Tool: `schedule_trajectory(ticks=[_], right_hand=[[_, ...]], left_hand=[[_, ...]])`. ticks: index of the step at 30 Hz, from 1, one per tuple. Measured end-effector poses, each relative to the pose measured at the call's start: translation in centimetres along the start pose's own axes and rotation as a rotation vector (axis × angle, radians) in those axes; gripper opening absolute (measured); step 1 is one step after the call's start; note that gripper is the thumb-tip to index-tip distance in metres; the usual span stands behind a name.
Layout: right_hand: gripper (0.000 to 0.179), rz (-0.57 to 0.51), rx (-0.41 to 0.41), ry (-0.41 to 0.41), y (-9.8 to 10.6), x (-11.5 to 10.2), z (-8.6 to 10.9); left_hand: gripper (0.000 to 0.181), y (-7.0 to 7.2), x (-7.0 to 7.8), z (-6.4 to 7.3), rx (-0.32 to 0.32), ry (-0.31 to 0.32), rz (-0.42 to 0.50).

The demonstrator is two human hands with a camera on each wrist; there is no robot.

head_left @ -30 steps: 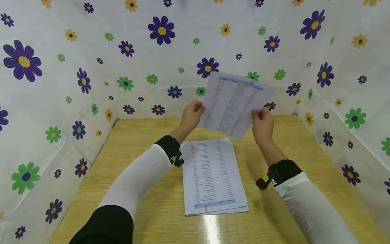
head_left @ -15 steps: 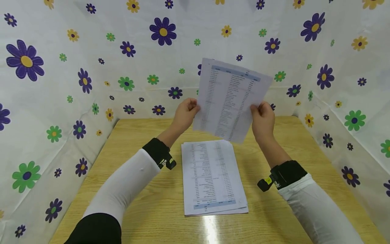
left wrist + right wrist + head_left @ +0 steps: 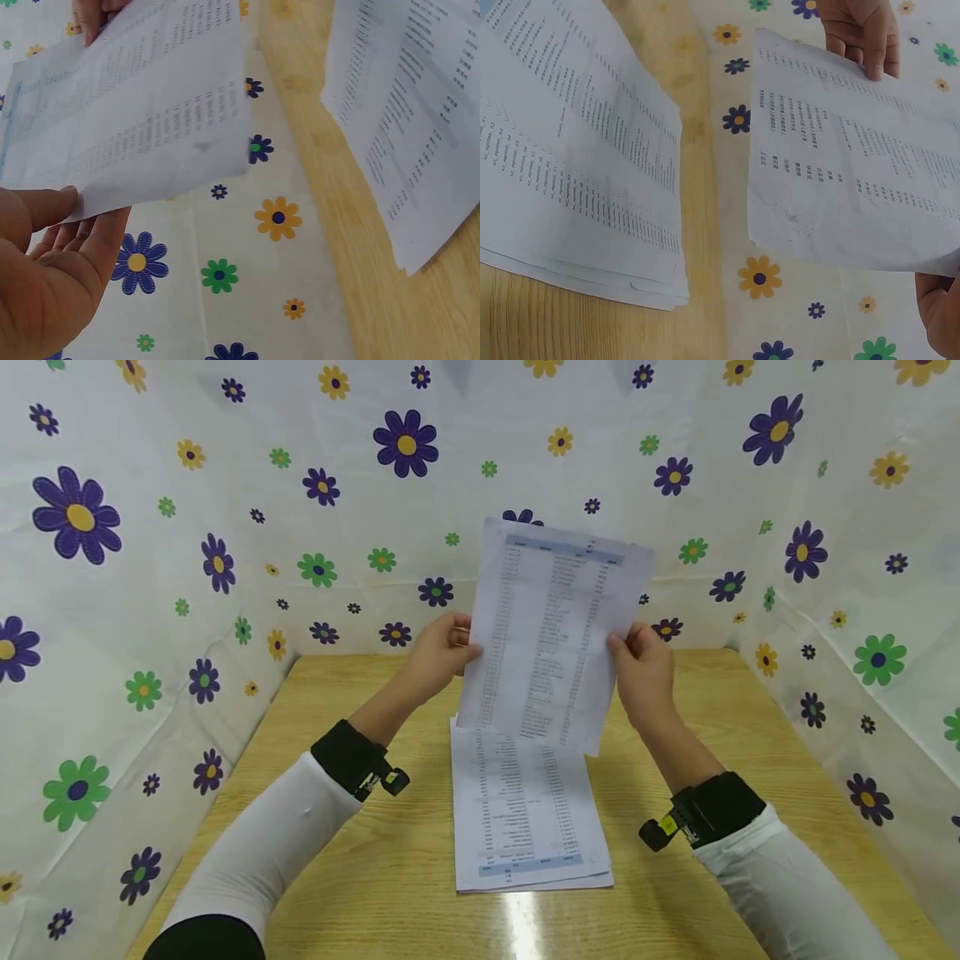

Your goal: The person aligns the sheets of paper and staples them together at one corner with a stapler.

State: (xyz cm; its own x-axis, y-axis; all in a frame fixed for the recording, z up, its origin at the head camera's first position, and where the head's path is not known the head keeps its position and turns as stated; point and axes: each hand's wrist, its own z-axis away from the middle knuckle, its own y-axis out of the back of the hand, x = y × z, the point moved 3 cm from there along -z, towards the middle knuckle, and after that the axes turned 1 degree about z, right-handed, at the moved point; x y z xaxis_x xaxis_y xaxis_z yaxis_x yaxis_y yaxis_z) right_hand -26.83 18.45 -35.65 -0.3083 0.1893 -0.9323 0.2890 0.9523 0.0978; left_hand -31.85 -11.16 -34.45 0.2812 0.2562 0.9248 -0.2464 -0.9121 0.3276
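Printed sheet (image 3: 551, 635) pinched at both sides, lower now.
The left hand (image 3: 437, 658) grips one edge between thumb and fingers, the right hand (image 3: 645, 672) the opposite edge. Half a second ago it hung higher; now, from the head view, its bottom below the fingers overlaps the paper stack (image 3: 528, 827).

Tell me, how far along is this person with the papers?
Done, it seems: a pile of papers lies on the table, its edges slightly uneven. In hand: the left hand and right hand hold a sheet between them, clear of the pile. Remaining, probably: setting that sheet down; whether more follow, I can't tell.
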Motion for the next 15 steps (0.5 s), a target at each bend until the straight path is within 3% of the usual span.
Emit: schedule_trajectory(ticks=[7, 15], right_hand=[[0.025, 0.017, -0.022, -0.037, -0.3, 0.1, 0.7], [0.027, 0.039, -0.091, -0.112, -0.5, 0.0, 1.8]], left_hand=[[0.038, 0.5, 1.5, 1.4, -0.008, 0.021, 0.012], [0.033, 1.2, 1.4, 2.9, -0.009, 0.09, 0.004]])
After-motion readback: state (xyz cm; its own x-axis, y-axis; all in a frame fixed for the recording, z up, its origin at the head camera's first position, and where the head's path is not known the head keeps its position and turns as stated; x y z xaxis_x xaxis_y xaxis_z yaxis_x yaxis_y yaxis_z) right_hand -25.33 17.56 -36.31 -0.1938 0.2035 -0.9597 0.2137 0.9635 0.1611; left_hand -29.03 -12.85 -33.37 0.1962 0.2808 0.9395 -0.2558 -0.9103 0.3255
